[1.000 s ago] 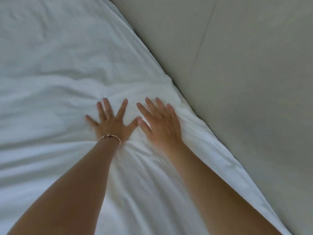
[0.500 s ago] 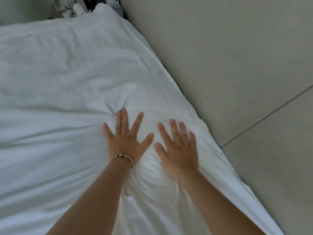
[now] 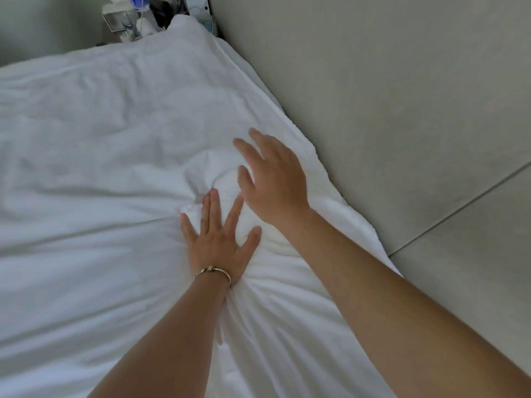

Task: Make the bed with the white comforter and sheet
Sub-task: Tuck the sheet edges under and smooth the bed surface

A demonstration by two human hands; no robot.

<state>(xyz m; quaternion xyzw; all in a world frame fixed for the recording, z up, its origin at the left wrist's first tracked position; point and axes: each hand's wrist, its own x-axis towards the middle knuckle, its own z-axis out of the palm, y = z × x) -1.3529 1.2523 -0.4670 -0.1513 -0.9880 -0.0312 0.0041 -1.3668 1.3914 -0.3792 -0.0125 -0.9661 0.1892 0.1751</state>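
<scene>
White comforter (image 3: 100,156) covers the bed, long edge running near-right to far-left along the grey wall (image 3: 388,96). Left hand (image 3: 219,242) presses flat on it, fingers straight & spread, creases fanning out from the palm. Right hand (image 3: 273,179) just beyond, fingers straight, blurred; can't tell if touching. Clutter (image 3: 143,15) at far end.

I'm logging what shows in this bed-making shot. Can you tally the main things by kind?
Hands: 2, left hand and right hand
White comforter: 1
Bracelet: 1
Total: 4
The clutter beyond the far corner is too blurred to count.
</scene>
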